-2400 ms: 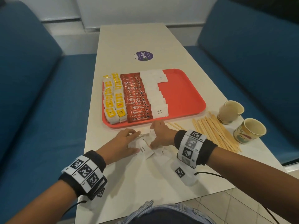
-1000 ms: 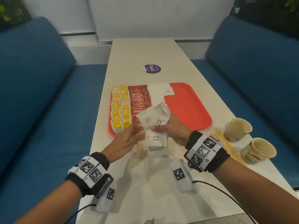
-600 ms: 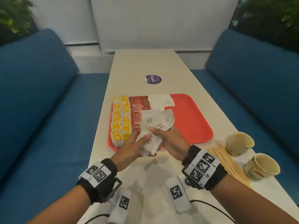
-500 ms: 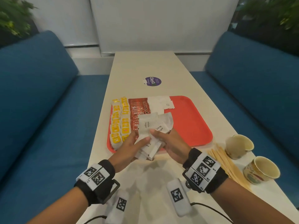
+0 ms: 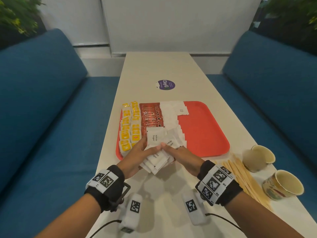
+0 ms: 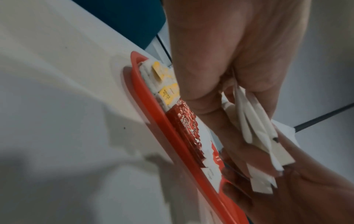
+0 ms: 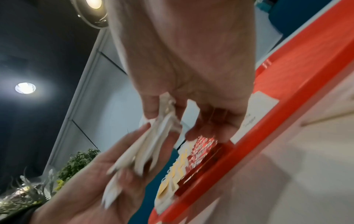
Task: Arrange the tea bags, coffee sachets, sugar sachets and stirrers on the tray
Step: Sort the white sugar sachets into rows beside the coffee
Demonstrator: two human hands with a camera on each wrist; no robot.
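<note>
Sugar sachets [image 5: 158, 148] sit bunched between both my hands, lifted above the near rim of the red tray [image 5: 205, 134]. My left hand [image 5: 137, 155] cradles the stack from below with its thumb curled over the top; my right hand [image 5: 180, 154] pinches the upper sachets from the other side. Half a second ago the bundle looked more splayed (it now sits tighter, slightly lower), and the hands have closed in together. On the tray, tea bags [image 5: 129, 127] fill the left columns, coffee sachets [image 5: 151, 115] lie beside them, then a sugar row [image 5: 171, 110]. Stirrers [image 5: 243, 179] lie on the table [image 5: 163, 69], right of the tray, beside two paper cups [image 5: 257, 157].
</note>
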